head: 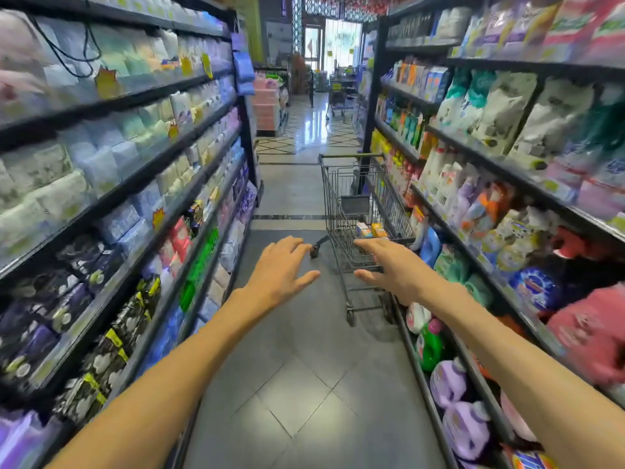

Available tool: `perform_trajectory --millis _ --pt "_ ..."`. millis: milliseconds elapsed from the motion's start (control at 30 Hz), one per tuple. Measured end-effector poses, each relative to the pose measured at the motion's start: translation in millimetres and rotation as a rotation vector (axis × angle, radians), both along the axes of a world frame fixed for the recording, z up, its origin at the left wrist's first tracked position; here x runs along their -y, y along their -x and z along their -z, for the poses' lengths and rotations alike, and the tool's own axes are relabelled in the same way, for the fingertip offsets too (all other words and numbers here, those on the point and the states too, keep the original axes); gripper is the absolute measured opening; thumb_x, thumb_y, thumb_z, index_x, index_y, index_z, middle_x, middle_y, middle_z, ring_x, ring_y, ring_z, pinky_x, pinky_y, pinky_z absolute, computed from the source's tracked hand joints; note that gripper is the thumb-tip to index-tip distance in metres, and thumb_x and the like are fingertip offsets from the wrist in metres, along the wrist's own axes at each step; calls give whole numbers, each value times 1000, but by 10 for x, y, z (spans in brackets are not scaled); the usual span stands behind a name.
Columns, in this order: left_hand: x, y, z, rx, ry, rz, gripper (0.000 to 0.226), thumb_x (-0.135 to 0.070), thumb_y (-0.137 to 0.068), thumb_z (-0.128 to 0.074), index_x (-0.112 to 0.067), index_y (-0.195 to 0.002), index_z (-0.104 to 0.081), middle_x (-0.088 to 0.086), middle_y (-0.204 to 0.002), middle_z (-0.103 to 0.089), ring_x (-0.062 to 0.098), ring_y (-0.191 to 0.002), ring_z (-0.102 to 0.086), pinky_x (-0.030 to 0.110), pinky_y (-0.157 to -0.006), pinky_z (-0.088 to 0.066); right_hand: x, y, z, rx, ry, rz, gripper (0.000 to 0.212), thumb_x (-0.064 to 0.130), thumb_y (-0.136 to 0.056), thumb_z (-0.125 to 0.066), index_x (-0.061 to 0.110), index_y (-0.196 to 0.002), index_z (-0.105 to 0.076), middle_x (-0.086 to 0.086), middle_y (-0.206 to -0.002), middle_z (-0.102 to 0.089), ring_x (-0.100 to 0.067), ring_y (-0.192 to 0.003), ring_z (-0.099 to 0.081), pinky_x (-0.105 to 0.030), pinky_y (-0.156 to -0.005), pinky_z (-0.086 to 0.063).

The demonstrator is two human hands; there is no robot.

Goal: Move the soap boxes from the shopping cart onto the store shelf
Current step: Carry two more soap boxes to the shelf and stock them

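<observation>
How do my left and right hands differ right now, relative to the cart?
The left hand reaches over bare floor, left of the shopping cart; the right hand overlaps the cart's basket in the picture, below the soap boxes. Whether the right hand touches the cart is unclear; the left hand appears clear of it. Both are open, palms down, holding nothing.

Both forearms are bare to the frame's edge, no sleeve showing. The left hand and right hand wear nothing.
</observation>
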State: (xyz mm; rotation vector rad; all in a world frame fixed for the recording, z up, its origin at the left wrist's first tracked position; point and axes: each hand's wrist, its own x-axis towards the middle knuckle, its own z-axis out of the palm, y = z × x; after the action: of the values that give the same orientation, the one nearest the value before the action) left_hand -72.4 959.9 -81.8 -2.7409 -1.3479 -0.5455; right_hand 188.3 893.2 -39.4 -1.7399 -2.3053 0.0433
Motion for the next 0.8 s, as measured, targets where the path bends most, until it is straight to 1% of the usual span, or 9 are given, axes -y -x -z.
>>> perform_trajectory --millis 100,133,233,400,533,633,800 --pt "-713 -109 78 -24 -18 2 68 -62 -91 -47 -15 -139 -51 9 -139 -53 28 -133 -47 47 -109 -40 -739 -64 64 23 7 -22 73 52 -91 -63 20 -151 -37 -4 -150 -47 -27 -133 -49 -41 -106 -43" --pt "-958 -162 101 -37 -24 1 67 -61 -91 -49 -15 -140 -50 8 -139 -53 27 -133 -46 47 -109 -40 -995 -105 91 16 9 -26 73 52 -91 -63 20 -151 -36 -3 -150 -47 -25 -132 -49 -39 -105 -43" --pt "-1703 -348 119 -60 -34 2 67 -61 -92 -50 -15 -141 -50 7 -138 -53 27 -131 -48 47 -108 -40 -1782 -255 114 14 16 -29 73 52 -92 -61 21 -152 -34 -3 -150 -46 -23 -129 -51 -37 -102 -43" --pt "-2951 -626 19 -54 -55 -11 63 -60 -93 -52 -17 -138 -50 5 -138 -53 27 -129 -48 44 -108 -41 -3134 -508 40 47 43 -49 74 51 -92 -61 21 -153 -32 -4 -150 -46 -26 -132 -49 -43 -106 -44" --pt "-3910 -781 -35 -54 -51 -26 64 -60 -93 -53 -14 -138 -52 7 -139 -53 26 -130 -48 43 -108 -41 -4118 -659 -37 61 59 -48 76 53 -92 -59 23 -155 -29 -3 -154 -41 -24 -137 -44 -40 -110 -41" --pt "-4700 -883 3 -55 -48 -31 66 -61 -93 -51 -14 -140 -51 8 -142 -52 27 -133 -48 43 -110 -40 -4842 -787 -32 68 72 -42 76 53 -92 -60 24 -155 -28 -2 -154 -41 -23 -136 -45 -38 -109 -41" --pt "-6080 -1180 81 -49 -23 43 65 -61 -92 -48 -15 -137 -51 7 -137 -56 28 -126 -53 44 -104 -45 -6068 -1094 149 70 45 6 72 51 -93 -60 20 -152 -33 -4 -150 -46 -24 -134 -47 -40 -109 -41"
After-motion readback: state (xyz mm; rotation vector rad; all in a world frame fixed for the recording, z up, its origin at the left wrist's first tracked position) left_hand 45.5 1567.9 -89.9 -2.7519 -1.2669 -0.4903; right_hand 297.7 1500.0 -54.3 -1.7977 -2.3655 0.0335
